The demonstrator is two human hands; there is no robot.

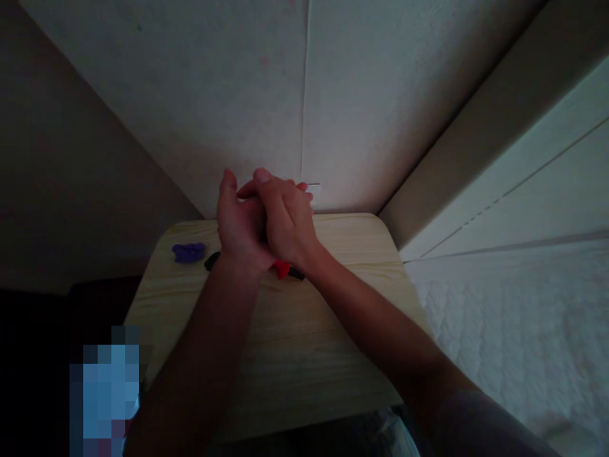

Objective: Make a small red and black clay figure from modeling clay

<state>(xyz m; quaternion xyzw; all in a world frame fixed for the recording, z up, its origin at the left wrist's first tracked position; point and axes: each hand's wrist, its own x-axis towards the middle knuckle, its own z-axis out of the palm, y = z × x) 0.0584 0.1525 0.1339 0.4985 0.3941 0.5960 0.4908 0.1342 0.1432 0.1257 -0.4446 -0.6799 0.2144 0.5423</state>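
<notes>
Above the far part of a small table, my left hand (234, 231) is held palm up with its thumb raised and its fingers stretched out. My right hand (291, 219) lies flat across it, palm down, fingers extended. Whether anything lies between the two palms is hidden. Below the wrists, a small red thing (281, 270) shows on the table. Close to it, a dark thing (297, 273) pokes out beneath my right wrist, and a black piece (212, 260) shows left of my left wrist. A purple lump (188, 252) rests farther left.
The light wood-grain table (304, 343) has rounded corners and stands against a pale wall (228, 95). At its right are a light panel (514, 171) and a white quilted surface (514, 324). A socket plate (314, 190) is partly covered by my right hand.
</notes>
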